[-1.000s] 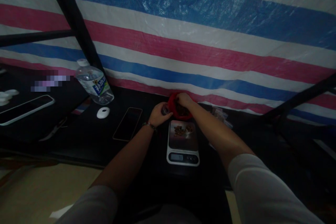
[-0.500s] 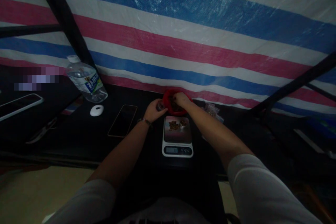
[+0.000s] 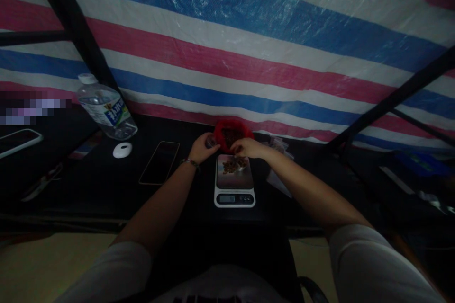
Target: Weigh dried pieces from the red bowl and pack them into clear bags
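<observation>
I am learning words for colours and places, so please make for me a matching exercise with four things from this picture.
1. Bracelet
2. Digital scale
3. Bottle
4. Open container

A. Red
B. Around the left wrist
C. Clear, with a white cap
D. Has brown pieces on its flat plate

Pairs: 1-B, 2-D, 3-C, 4-A.
</observation>
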`<move>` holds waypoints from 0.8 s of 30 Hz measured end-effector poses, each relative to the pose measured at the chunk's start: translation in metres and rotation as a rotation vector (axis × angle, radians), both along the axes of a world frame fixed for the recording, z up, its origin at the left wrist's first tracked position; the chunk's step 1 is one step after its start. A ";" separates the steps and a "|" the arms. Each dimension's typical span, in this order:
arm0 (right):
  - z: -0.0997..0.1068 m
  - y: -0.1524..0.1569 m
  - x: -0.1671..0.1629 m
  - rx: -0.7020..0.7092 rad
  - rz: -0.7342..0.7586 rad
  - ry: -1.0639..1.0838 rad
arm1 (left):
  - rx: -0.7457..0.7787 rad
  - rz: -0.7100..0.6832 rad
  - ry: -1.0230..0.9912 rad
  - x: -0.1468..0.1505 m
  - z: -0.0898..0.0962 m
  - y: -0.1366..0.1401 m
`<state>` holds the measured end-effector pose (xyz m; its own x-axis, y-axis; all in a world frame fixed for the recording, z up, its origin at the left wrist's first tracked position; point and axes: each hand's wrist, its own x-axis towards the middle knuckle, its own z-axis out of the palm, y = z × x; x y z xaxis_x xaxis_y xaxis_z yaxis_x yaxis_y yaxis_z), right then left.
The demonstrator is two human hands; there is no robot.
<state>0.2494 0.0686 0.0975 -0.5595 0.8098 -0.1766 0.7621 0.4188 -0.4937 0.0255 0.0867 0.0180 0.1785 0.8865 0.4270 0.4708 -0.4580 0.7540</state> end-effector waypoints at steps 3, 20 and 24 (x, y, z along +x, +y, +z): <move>-0.007 0.005 -0.002 -0.034 0.032 -0.026 | -0.009 -0.005 -0.005 0.000 -0.002 0.000; -0.016 0.012 0.007 -0.268 -0.061 0.180 | -0.004 -0.025 -0.025 0.001 -0.002 0.000; -0.012 0.007 0.015 -0.138 -0.211 0.393 | 0.001 -0.067 -0.016 0.002 -0.002 -0.001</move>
<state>0.2646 0.0752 0.0850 -0.4313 0.8968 -0.0981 0.5671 0.1850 -0.8026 0.0280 0.0854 0.0163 0.2303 0.8723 0.4313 0.4269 -0.4889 0.7608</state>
